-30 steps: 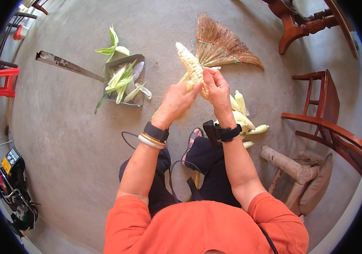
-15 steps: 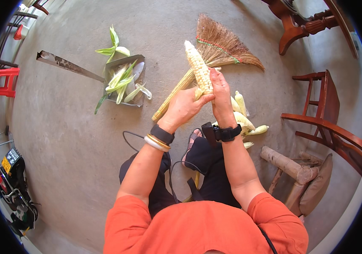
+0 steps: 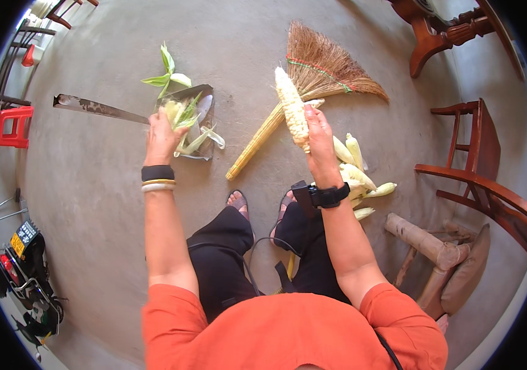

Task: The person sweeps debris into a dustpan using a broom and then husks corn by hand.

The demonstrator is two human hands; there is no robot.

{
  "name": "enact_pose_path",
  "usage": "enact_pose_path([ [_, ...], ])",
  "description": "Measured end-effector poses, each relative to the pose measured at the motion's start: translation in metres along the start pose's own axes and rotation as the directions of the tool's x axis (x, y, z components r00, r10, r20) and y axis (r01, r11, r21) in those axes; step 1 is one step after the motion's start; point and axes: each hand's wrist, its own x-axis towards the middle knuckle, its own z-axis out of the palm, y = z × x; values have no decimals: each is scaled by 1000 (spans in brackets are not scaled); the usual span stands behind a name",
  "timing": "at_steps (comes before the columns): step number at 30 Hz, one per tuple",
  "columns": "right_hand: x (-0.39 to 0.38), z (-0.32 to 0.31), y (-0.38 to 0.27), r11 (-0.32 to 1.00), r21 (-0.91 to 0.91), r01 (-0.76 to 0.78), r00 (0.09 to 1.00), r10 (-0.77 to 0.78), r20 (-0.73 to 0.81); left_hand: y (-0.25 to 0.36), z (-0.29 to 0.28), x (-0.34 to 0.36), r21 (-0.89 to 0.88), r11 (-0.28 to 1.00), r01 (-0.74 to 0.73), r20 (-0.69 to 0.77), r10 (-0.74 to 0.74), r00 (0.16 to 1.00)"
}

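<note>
2 chairs [image 3: 479, 166], broom [image 3: 312, 80], dustpan [image 3: 205, 126]

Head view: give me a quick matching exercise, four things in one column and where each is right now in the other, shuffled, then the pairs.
Things:
1. peeled corn cob
2. green husks
3. broom
4. pile of unpeeled cobs

Places:
A. lying on the concrete floor, bristles pointing away from the person
B. on the floor just right of the right wrist
C. held upright in the right hand
D. at the left hand, over the dustpan

Pairs: 1-C, 2-D, 3-A, 4-B
</note>
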Motion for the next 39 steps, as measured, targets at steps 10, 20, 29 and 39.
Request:
enact_pose_path([
  [10,-14,22,7,971,24,-238,952,228,206,37,4,2,-112,981,161,61,-155,986],
  [20,-21,27,-11,976,-38,-215,916,215,338,127,-16,-38,-881,296,368,406,74,911],
  [29,-40,33,-16,978,-131,-165,863,207,460,143,-6,-89,-950,21,312,312,114,943],
  [39,-28,17,-10,955,-281,100,956,-14,292,140,0,-73,-915,271,299,361,218,907],
])
